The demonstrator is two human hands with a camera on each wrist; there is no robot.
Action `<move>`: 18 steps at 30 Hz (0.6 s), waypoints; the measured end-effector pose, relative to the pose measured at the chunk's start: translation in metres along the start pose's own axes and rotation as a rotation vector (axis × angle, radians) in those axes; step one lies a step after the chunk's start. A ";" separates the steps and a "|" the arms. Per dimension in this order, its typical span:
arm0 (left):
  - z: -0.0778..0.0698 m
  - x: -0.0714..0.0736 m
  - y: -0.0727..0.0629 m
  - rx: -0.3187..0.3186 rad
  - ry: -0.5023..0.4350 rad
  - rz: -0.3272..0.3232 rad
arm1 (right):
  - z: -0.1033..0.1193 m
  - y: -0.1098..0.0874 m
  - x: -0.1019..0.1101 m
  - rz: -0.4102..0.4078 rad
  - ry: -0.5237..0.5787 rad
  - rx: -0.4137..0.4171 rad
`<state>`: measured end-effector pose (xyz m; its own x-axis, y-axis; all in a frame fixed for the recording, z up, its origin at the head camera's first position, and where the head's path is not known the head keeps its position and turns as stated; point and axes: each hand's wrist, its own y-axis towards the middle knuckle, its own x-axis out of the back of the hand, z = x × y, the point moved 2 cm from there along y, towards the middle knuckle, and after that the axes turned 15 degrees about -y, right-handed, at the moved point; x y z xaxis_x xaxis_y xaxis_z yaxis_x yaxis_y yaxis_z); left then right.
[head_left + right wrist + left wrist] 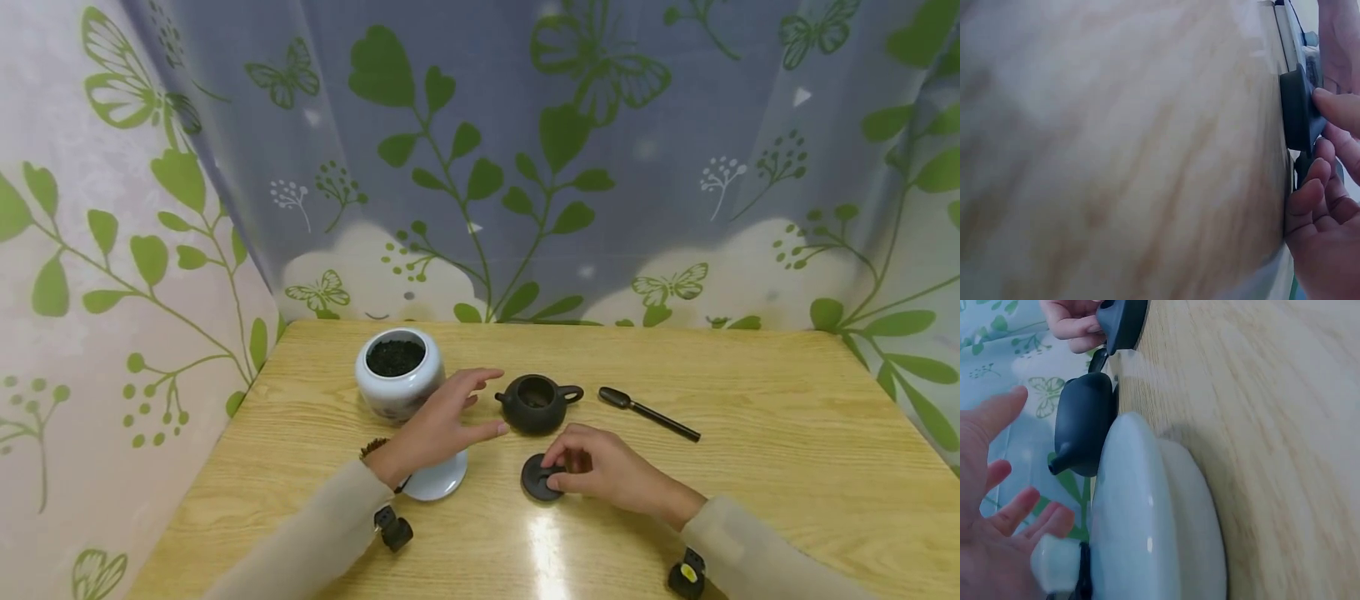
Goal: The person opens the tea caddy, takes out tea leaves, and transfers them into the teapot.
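Observation:
My left hand (442, 421) spreads its fingers between a white jar and a small dark teapot (534, 405), touching neither as far as I can see. The teapot has no lid on it, and its spout points toward that hand. Below the hand lies a white lid (438, 479); its knob (1057, 562) shows in the left wrist view. With thumb and fingers my right hand (611, 468) pinches the edge of a round dark teapot lid (537, 479), low at the table in front of the teapot. The right wrist view also shows the teapot lid (1297, 109).
The white jar (397, 392), filled with dark tea leaves (395, 357), stands at the back left. A black long-handled tool (652, 413) lies right of the teapot. Something brown and textured (374, 447) is partly hidden by the left wrist. A patterned curtain (480, 167) hangs behind the table (787, 467).

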<state>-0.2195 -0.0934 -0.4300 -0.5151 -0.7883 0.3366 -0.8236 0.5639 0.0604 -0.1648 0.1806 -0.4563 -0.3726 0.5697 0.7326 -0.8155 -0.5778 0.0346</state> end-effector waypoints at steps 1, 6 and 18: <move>0.001 -0.001 0.002 0.006 -0.004 -0.006 | -0.001 0.000 0.000 -0.001 0.007 0.001; 0.003 -0.006 0.010 0.020 0.007 -0.027 | -0.002 0.001 0.000 -0.009 0.027 -0.003; 0.004 -0.012 0.023 0.055 0.032 -0.044 | -0.003 0.003 0.004 -0.085 -0.023 -0.011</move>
<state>-0.2335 -0.0723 -0.4365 -0.4706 -0.8035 0.3645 -0.8578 0.5134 0.0244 -0.1697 0.1828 -0.4556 -0.2919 0.6026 0.7428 -0.8483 -0.5218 0.0900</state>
